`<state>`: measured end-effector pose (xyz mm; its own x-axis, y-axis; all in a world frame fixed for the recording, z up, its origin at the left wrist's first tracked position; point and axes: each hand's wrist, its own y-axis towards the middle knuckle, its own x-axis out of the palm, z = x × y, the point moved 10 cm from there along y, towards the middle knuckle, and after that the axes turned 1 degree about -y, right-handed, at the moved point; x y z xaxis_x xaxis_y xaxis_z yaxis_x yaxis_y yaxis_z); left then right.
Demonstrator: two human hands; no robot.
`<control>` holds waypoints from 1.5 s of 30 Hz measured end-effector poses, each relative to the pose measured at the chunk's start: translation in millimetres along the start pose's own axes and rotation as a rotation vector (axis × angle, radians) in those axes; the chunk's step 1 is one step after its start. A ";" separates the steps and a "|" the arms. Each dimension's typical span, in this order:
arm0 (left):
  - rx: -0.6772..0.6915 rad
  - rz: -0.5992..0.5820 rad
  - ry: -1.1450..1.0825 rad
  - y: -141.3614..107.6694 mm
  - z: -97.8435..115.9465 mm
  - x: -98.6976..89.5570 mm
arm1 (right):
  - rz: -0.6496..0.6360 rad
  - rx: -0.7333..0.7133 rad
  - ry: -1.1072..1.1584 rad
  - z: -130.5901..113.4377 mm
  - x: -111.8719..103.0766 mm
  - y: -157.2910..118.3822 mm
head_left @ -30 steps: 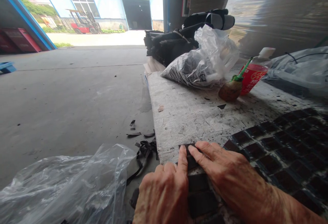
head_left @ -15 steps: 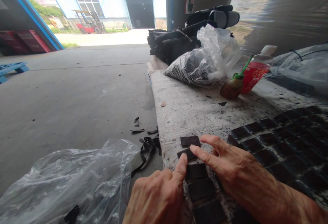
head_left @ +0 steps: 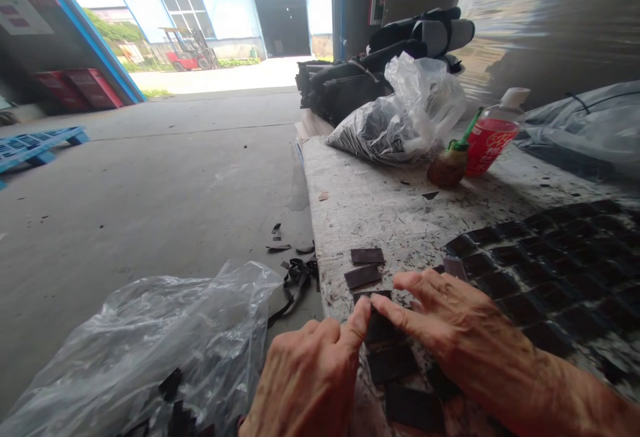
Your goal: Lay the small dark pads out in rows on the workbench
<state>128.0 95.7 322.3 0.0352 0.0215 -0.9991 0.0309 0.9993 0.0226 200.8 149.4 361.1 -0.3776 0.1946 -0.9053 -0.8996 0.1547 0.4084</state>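
Small flat black rectangular pieces lie in a column along the left side of the pale work table (head_left: 345, 203). My left hand (head_left: 315, 370) is closed, with one digit reaching out to the near-side black piece (head_left: 384, 295); whatever its curled fingers hold is hidden. Opposite it, my right hand (head_left: 460, 323) has its fingers apart and touches the same piece with one fingertip. The two tips almost meet on it. Beyond them lie two more black pieces, a tilted one (head_left: 363, 276) and a far one (head_left: 367, 256). Closer to me, further pieces (head_left: 393, 363) continue the column.
A sheet of many black rectangles (head_left: 540, 257) covers the table's right. Behind are a brown bottle with a green spout (head_left: 450, 163), a red-labelled bottle (head_left: 493, 137), a plastic bag (head_left: 395, 123) and black rolls (head_left: 345, 87). Clear plastic (head_left: 165, 317) and black scraps (head_left: 300, 273) lie left.
Both fingertips have moved off the tilted black piece onto the one nearer me. The tilted piece now lies uncovered. The view has also shifted slightly left.
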 end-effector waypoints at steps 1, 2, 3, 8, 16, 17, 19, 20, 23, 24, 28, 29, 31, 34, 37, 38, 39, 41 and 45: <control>-0.023 -0.072 -0.005 0.8 0.9 6.0 | -0.010 -0.001 0.009 -2.3 2.3 -0.4; -0.049 -0.133 -0.018 1.8 1.0 10.7 | -0.018 -0.004 0.018 -4.0 4.5 -0.6; -0.071 -0.169 -0.030 3.0 0.8 13.1 | -0.026 -0.007 0.022 -4.6 6.4 -0.7; -0.102 -0.175 -0.044 5.5 -0.5 9.6 | -0.041 -0.009 0.005 3.2 4.2 -7.2; -0.051 -0.142 -0.030 -6.7 22.5 -0.1 | 0.001 -0.010 0.018 -6.4 -9.7 -20.7; -0.053 -0.164 -0.028 -6.8 24.8 1.5 | 0.000 -0.013 0.027 -9.5 -8.6 -20.0; -0.071 -0.196 -0.021 -6.6 25.7 4.1 | -0.010 -0.023 0.037 -13.6 -5.5 -19.1; -0.077 -0.201 -0.018 -6.7 25.2 4.8 | -0.017 -0.026 0.036 -13.7 -4.3 -19.5; -0.091 -0.198 -0.021 -10.0 21.7 5.8 | -0.027 -0.011 0.014 -7.0 -5.5 -24.7; -0.102 -0.196 -0.020 -12.4 20.0 5.8 | -0.026 -0.001 0.004 -3.8 -7.5 -27.2; -0.118 -0.167 -0.026 -22.0 22.1 0.5 | 0.000 0.007 -0.010 -2.5 -18.3 -34.1; -0.101 -0.170 -0.030 -23.3 26.0 -0.4 | 0.014 0.001 -0.002 -6.1 -20.3 -34.5; -0.064 -0.186 -0.034 -24.3 34.4 -0.6 | 0.038 -0.011 0.023 -15.7 -21.9 -34.1; -0.046 -0.200 -0.023 -24.1 39.9 1.4 | 0.054 0.000 0.059 -25.7 -19.3 -34.4; -0.051 -0.172 -0.018 -25.0 37.9 3.6 | 0.065 0.028 0.074 -21.1 -19.0 -40.5; -0.049 -0.160 -0.020 -25.4 37.2 4.3 | 0.070 0.034 0.078 -16.4 -20.3 -44.0; -0.046 -0.148 -0.024 -25.7 36.8 4.8 | 0.076 0.043 0.082 -10.1 -22.1 -48.1; -0.030 -0.124 -0.036 -24.4 38.3 4.1 | 0.082 0.066 0.087 5.5 -25.3 -56.6; 0.002 -0.091 -0.040 -10.3 48.4 -2.9 | 0.067 0.136 0.073 32.2 -24.5 -67.1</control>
<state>175.9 83.9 326.7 0.0718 -0.0707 -0.9949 0.0373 0.9970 -0.0682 277.6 165.5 359.6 -0.4551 0.1391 -0.8795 -0.8356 0.2745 0.4758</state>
